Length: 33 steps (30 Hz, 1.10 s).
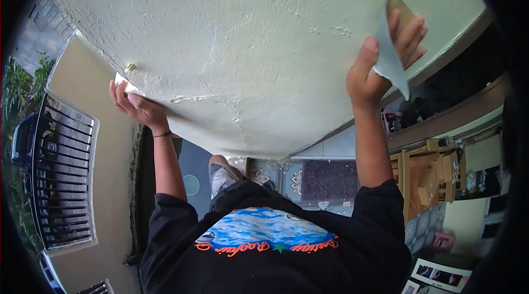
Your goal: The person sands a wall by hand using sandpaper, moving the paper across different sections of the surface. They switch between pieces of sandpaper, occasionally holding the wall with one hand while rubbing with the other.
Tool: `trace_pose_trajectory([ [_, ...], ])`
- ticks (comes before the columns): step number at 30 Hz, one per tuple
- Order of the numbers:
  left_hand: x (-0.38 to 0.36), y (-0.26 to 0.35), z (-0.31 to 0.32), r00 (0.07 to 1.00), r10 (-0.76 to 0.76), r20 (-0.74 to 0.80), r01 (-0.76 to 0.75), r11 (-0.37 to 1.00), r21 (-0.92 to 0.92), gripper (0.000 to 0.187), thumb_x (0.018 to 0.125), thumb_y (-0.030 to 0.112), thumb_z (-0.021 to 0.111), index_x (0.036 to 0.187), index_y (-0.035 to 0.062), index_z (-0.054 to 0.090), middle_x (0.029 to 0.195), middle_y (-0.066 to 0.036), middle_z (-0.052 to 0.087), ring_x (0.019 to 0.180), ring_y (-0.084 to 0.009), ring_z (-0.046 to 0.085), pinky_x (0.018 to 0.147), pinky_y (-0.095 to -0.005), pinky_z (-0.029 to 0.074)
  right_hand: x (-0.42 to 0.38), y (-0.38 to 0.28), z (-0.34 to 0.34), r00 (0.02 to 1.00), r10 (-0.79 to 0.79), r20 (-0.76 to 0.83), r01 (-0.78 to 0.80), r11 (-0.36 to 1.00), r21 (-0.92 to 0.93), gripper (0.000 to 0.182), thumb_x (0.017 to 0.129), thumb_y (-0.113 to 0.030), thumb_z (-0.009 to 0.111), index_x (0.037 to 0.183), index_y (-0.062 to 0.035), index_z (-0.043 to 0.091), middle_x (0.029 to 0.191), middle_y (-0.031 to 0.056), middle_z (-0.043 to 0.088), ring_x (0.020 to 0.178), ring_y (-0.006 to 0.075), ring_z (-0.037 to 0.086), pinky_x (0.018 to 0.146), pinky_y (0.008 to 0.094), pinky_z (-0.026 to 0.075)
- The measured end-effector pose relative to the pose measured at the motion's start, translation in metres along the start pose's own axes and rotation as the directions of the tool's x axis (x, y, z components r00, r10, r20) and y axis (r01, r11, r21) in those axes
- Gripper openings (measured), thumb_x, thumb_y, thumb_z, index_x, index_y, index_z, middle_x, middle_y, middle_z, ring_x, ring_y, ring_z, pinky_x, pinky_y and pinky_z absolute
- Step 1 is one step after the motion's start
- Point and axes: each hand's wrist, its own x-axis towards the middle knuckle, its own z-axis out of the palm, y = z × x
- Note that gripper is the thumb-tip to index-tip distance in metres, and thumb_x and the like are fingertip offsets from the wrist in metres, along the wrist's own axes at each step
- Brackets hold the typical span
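Note:
In the head view, my right hand [368,73] is raised at the upper right in front of a pale, rough-painted wall [231,40]. Its thumb and fingers grip a bent sheet of sandpaper [389,54], grey-blue on one face and tan on the other. My left hand [138,108] is at the wall's left edge, fingers curled round a small pale sheet [124,82] whose kind I cannot make out. Near those fingers, a little light-coloured stub [130,67] sticks out of the wall. Cracks and ridges run across the paint below.
Left of the wall stand a lower wall [110,145] and a black barred grille [65,167]. Below lie a patterned tile floor [275,175] and a dark purple mat [330,181]. Wooden furniture with cardboard boxes [432,184] stands at the right, beyond a dark ledge [446,112].

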Motion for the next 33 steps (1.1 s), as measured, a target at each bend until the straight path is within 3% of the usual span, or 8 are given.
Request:
trace_pose_trajectory([
  [4,-0.001,-0.005,0.000,1.000,0.008,0.001,-0.008,1.000,-0.013,0.038,0.092,0.027,0.033,0.112,0.0011,0.051,0.127,-0.020,0.045,0.121,-0.0334,0.039,0.100,-0.0450,0.029,0.014,-0.024,0.018,0.996,0.054,-0.076,-0.051,0.998,0.038,0.063,0.096,-0.035,0.038,0.142,0.0034,0.020,0.146,0.0280,0.018,0.138,0.0387,0.013,0.109,0.0548,0.001],
  [7,-0.001,-0.011,-0.001,0.999,0.042,0.016,-0.042,0.999,0.008,0.038,0.092,0.031,0.033,0.112,0.0035,0.051,0.127,-0.019,0.045,0.120,-0.0325,0.039,0.099,-0.0443,0.029,-0.069,-0.056,0.024,0.978,-0.071,0.195,0.070,0.997,0.011,0.052,0.087,-0.031,0.053,0.138,-0.0308,0.041,0.150,0.0148,0.020,0.140,0.0363,0.012,0.109,0.0543,-0.002],
  [10,-0.001,-0.020,-0.006,0.994,0.098,0.052,-0.099,0.995,0.020,0.038,0.092,0.032,0.033,0.112,0.0053,0.052,0.127,-0.018,0.045,0.119,-0.0322,0.040,0.098,-0.0438,0.030,-0.155,-0.001,0.010,0.912,-0.182,0.367,0.248,0.958,-0.141,0.054,0.094,-0.029,0.043,0.145,-0.0235,0.026,0.151,0.0211,0.008,0.140,0.0366,0.003,0.106,0.0599,-0.001],
  [15,0.000,-0.013,-0.002,0.992,0.122,0.023,-0.122,0.992,0.021,0.040,0.093,0.031,0.030,0.111,0.0023,0.051,0.122,-0.018,0.047,0.115,-0.0321,0.041,0.098,-0.0443,0.031,-0.052,0.014,-0.007,0.992,0.128,0.020,-0.128,0.991,0.027,0.054,0.097,-0.023,0.038,0.139,0.0072,0.025,0.148,0.0278,0.009,0.140,0.0375,0.006,0.111,0.0506,0.001],
  [17,-0.001,-0.008,-0.001,0.994,0.103,0.022,-0.104,0.994,0.031,0.039,0.092,0.029,0.029,0.112,0.0024,0.051,0.122,-0.017,0.047,0.115,-0.0317,0.041,0.098,-0.0439,0.031,-0.032,0.003,-0.011,0.723,0.654,0.222,-0.672,0.592,0.446,0.063,0.098,-0.028,0.034,0.135,0.0199,0.014,0.149,0.0274,0.008,0.138,0.0411,0.004,0.111,0.0471,0.006],
  [21,-0.001,-0.004,-0.004,0.997,0.063,0.055,-0.064,0.998,0.021,0.037,0.089,0.023,0.030,0.112,0.0024,0.050,0.123,-0.017,0.045,0.116,-0.0311,0.041,0.099,-0.0428,0.031,-0.159,-0.016,0.011,0.944,-0.039,0.328,0.101,0.979,-0.176,0.060,0.093,-0.033,0.040,0.145,-0.0118,0.020,0.148,0.0295,-0.002,0.137,0.0467,-0.003,0.104,0.0636,-0.003],
  [31,-0.003,-0.015,-0.002,0.997,0.074,0.037,-0.075,0.997,0.019,0.039,0.091,0.030,0.031,0.114,0.0039,0.049,0.128,-0.018,0.043,0.119,-0.0331,0.039,0.098,-0.0446,0.029,-0.047,-0.005,0.002,0.842,0.530,0.102,-0.538,0.813,0.221,0.055,0.098,-0.034,0.036,0.128,0.0118,0.037,0.128,0.0295,0.043,0.116,0.0369,0.046,0.101,0.0377,0.030],
  [33,-0.004,-0.014,-0.001,0.998,0.055,0.031,-0.056,0.998,0.029,0.039,0.092,0.030,0.031,0.115,0.0038,0.049,0.128,-0.019,0.043,0.119,-0.0339,0.039,0.098,-0.0449,0.030,-0.059,-0.045,0.016,0.996,0.077,0.049,-0.079,0.996,0.044,0.049,0.097,-0.028,0.034,0.143,-0.0149,0.030,0.148,0.0305,0.005,0.138,0.0430,0.001,0.106,0.0597,-0.004],
])
